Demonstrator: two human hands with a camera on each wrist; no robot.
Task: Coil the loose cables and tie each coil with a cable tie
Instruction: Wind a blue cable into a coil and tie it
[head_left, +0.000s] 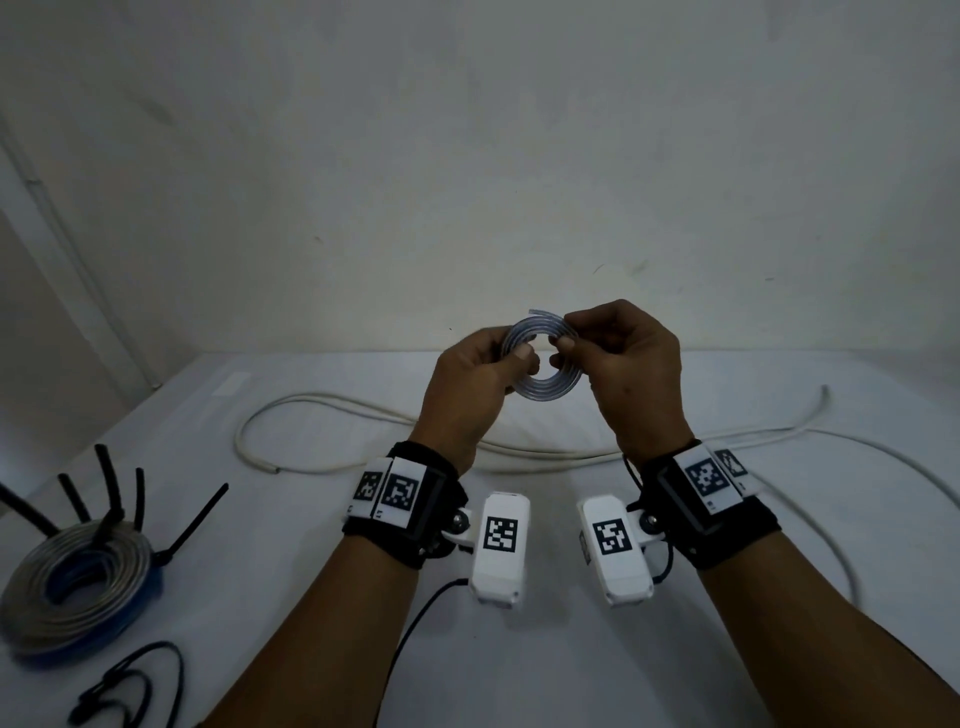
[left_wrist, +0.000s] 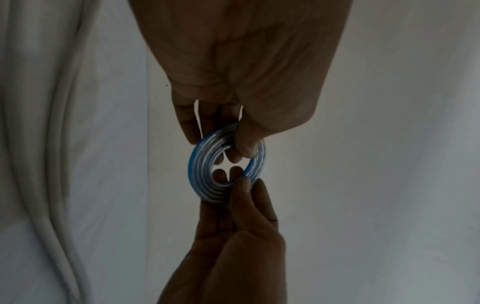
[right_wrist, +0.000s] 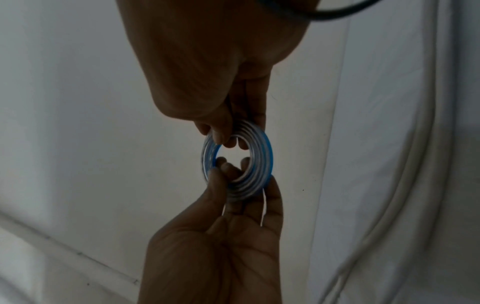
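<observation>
A small coil (head_left: 545, 388) of clear, silvery cable with a blue edge is held up above the table between both hands. My left hand (head_left: 515, 357) pinches its left side, thumb in front and fingers behind. On the right side my right hand (head_left: 563, 345) pinches near the cable's free end (head_left: 540, 312). The left wrist view shows the coil (left_wrist: 205, 164) gripped by my left hand (left_wrist: 244, 144) from above and my right hand (left_wrist: 242, 191) from below. In the right wrist view the coil (right_wrist: 262, 160) sits between my right hand (right_wrist: 226, 133) and left hand (right_wrist: 221, 176). No tie is around this coil.
A larger coil (head_left: 78, 577) bound with several black cable ties (head_left: 110, 483) lies at the table's left. A long loose white cable (head_left: 363, 410) (left_wrist: 59, 144) (right_wrist: 415, 164) snakes across the table (head_left: 545, 665) behind and right of my arms. A thin black cord (head_left: 135, 680) lies near the front left.
</observation>
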